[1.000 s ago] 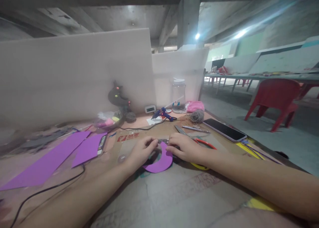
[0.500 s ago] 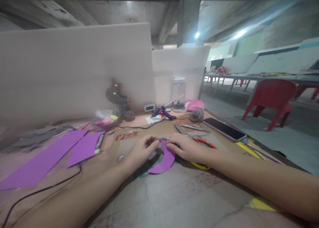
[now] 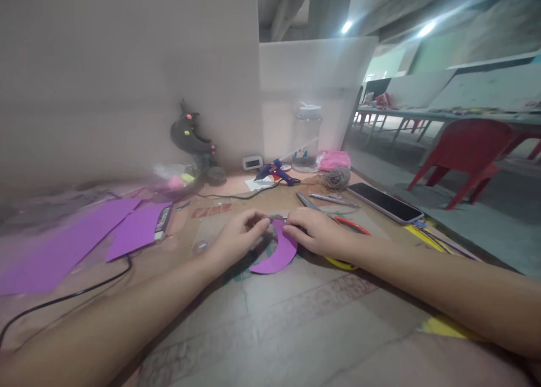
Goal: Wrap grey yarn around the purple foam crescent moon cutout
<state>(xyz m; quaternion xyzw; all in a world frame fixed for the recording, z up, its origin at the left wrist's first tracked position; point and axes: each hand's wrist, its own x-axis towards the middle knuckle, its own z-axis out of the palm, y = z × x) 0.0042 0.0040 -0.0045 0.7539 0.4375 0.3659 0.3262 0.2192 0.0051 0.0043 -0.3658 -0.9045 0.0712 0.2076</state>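
A purple paper crescent (image 3: 282, 253) hangs between my hands, its lower tip pointing left. My right hand (image 3: 315, 229) is closed, thumb and fingers gripping the crescent near its upper end. On the other side, my left hand (image 3: 247, 229) is closed in a pinch beside that upper end. A small dark grey piece shows between the two sets of fingertips; its kind is too blurred to tell. Under my right hand and wrist lie scissors (image 3: 353, 225) with red and yellow handles, partly hidden.
Purple paper sheets (image 3: 80, 243) and a black cable (image 3: 67, 294) lie left. Farther back are a blue glue gun (image 3: 276, 172), small digital clock (image 3: 252, 162), clear jar (image 3: 307, 136), grey yarn ball (image 3: 337, 177) and dark crescent ornament (image 3: 188, 133). A phone (image 3: 385, 203) lies right, near the table edge.
The camera view has tipped downward and the background has shifted. Both hands keep their hold around the crescent's upper end, with little visible movement.
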